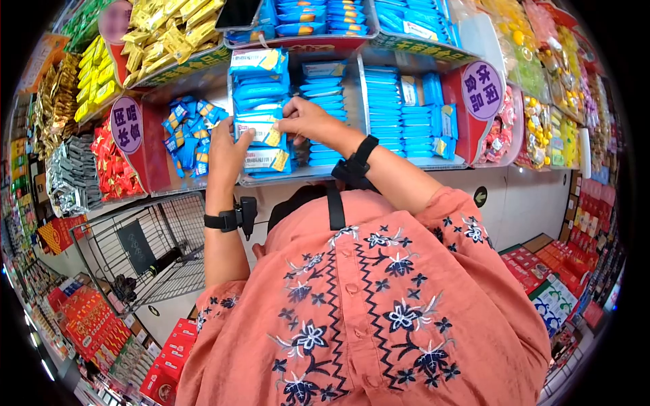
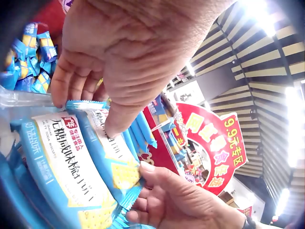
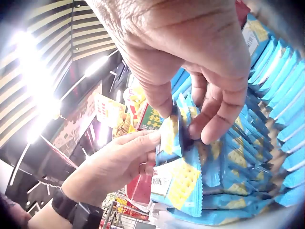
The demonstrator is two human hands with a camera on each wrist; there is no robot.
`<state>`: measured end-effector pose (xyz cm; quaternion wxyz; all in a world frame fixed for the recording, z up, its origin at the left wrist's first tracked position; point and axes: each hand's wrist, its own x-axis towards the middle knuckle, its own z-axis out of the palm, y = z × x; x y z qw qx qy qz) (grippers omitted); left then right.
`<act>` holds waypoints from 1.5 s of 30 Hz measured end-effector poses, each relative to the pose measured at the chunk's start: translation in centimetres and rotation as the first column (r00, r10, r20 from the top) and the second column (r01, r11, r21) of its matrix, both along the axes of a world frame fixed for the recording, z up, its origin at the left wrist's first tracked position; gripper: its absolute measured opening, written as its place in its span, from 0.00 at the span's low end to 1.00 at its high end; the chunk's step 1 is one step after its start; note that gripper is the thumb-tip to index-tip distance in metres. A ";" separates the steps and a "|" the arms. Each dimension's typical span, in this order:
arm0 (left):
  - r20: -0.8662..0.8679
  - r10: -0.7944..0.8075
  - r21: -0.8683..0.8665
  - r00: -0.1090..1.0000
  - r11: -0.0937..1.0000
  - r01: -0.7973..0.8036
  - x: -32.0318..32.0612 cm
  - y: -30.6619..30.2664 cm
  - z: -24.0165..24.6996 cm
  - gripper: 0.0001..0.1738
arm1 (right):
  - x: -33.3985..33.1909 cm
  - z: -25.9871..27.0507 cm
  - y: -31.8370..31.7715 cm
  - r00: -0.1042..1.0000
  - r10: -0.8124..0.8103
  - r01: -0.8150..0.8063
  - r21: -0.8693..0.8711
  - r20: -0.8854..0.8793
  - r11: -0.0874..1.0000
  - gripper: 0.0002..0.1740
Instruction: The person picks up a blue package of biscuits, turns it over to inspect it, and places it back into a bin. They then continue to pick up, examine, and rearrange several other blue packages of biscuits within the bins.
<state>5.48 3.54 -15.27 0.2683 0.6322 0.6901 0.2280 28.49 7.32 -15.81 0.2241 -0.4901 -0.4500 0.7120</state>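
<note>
Both hands hold one blue-and-white packet of soda biscuits (image 1: 258, 132) over a bin of like packets. At its left end, my left hand (image 1: 227, 150) has the thumb on the printed face and the fingers round the far edge. My right hand (image 1: 313, 123) pinches the opposite end, its thumb on the corner in the left wrist view. Just in front lies another biscuit packet (image 2: 66, 167), printed face up. More packets (image 3: 238, 157) stand in tight rows beneath and beside my right hand in the right wrist view.
Left of this bin is a compartment of small blue-and-yellow packs (image 1: 193, 135). More blue packets (image 1: 382, 115) are stacked to the right, behind a clear divider (image 1: 361, 95). A wire shopping cart (image 1: 156, 250) stands at the lower left. A dark device (image 1: 238, 13) lies at the top edge.
</note>
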 end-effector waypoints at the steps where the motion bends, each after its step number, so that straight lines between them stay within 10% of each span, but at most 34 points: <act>1: 0.014 -0.002 -0.011 1.000 1.000 0.002 0.1 0.1 0.2 0.32 | -0.2 -0.1 -0.2 1.000 -0.007 0.007 0.009 -0.013 1.000 0.29; 21: 0.219 -0.003 -0.150 0.976 0.988 0.036 -0.3 -0.1 1.3 0.39 | -1.8 -0.8 -0.2 0.996 0.054 -0.052 0.028 -0.067 0.998 0.38; 33: -0.217 -0.169 0.191 0.961 0.959 0.212 0.5 -0.1 3.8 0.33 | -2.0 -2.0 -0.7 0.987 -0.027 -0.046 0.442 0.157 0.896 0.34; 45: 0.206 -0.359 0.140 0.911 0.932 0.335 10.7 0.7 4.8 0.13 | 9.6 -0.5 3.4 0.963 -0.175 0.121 0.251 0.206 0.961 0.17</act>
